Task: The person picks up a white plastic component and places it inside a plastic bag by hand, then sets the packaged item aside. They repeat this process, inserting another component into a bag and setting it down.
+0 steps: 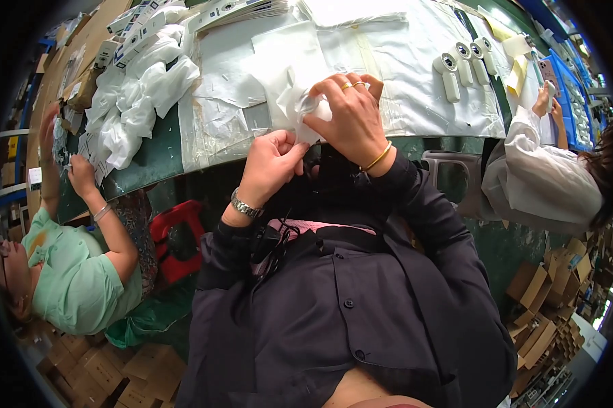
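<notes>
Leftmost, a co-worker in a light green shirt [82, 279] reaches over the green table [150, 160], one bare hand near some small papers. Next to that hand lies a heap of soft white bundles [126, 112], with slim white boxes [143, 47] just behind it and a red stool [177, 238] below the table's edge. Farther right, a pale sheet [211, 146], creased and taped, covers the tabletop, and more slim boxes are stacked toward its far side.

Near the middle, over the sheet's near edge, is the thin white wrapping [306, 134] that both hands share. The left hand [271, 163], with a metal watch at its wrist, pinches the lower end of it, thumb and forefinger together. The right hand [350, 119], wearing rings and a gold-coloured bangle, comes over the top, its thumb and fingers closed around the wrapping. Something rounded shows inside; what it is, I cannot tell.

Off to the right, four white handheld fans [450, 85] lie side by side, well apart from the hands. Beyond them a co-worker in a white top [544, 180] holds a small pale object near a blue crate [571, 102]. Opened cardboard boxes [534, 285] are piled lower down.
</notes>
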A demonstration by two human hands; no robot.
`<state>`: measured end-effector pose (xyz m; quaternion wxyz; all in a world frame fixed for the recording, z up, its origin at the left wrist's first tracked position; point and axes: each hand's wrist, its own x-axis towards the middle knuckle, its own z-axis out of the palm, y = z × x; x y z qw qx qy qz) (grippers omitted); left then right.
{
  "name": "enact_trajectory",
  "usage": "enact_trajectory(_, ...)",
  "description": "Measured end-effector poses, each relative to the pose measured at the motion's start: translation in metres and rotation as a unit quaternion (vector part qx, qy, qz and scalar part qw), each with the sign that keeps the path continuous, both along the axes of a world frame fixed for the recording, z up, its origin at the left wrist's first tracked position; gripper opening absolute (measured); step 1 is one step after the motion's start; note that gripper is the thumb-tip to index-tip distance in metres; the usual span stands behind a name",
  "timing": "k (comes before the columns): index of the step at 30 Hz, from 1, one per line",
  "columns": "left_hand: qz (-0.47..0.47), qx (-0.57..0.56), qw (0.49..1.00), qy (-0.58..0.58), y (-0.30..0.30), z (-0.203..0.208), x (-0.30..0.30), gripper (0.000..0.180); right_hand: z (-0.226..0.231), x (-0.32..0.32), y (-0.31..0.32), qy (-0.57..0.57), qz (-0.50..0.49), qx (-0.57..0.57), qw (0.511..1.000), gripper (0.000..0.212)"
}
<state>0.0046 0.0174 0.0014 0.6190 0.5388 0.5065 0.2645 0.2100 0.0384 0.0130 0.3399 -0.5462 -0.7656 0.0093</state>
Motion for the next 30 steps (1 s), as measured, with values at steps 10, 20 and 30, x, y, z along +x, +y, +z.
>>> enact_trajectory(10,0.014,-0.039,0.999,-0.029,-0.003,0.008,-0.002,0.015,-0.007,-0.003,0.018,-0.046,-0.024,0.029,0.998,0.033)
enact_trajectory(20,0.061,0.002,0.998,0.02,-0.006,0.013,-0.004,0.021,-0.002,0.008,-0.019,0.036,-0.065,0.012,0.997,0.027)
enact_trajectory(30,0.069,-0.051,0.995,-0.049,-0.014,0.009,-0.031,0.024,-0.01,0.014,-0.05,0.123,-0.014,-0.073,0.99,0.026)
